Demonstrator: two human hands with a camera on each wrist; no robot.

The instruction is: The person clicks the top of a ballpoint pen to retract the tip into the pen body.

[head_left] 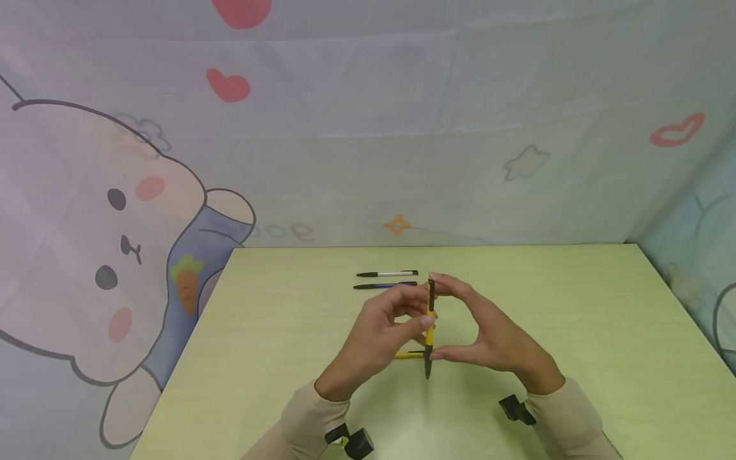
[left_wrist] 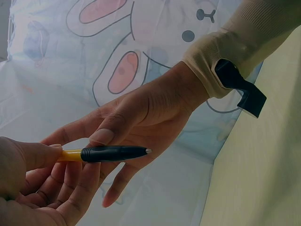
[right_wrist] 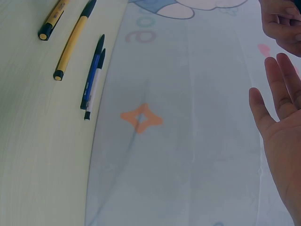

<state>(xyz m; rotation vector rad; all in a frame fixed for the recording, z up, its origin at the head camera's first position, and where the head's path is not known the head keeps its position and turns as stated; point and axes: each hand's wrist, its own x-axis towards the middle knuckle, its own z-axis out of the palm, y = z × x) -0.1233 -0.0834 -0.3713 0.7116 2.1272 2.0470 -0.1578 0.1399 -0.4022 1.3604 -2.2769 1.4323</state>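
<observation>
My left hand (head_left: pixel 376 332) pinches a yellow pen (head_left: pixel 429 337) upright, tip down, my right hand (head_left: pixel 499 340) spread wide beside it; a second pen (head_left: pixel 411 354) lies partly hidden behind.

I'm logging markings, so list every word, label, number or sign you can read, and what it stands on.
"oog", as best it reads, on the backdrop: faint, possibly mirrored; neighbouring letters too faint.
Yellow pen at the right wrist view's upper left corner: small dark print, too small to read.
Blue pen: pale marks, too small to read.
Held pen: nothing readable.
No number or brand can be made out.
</observation>
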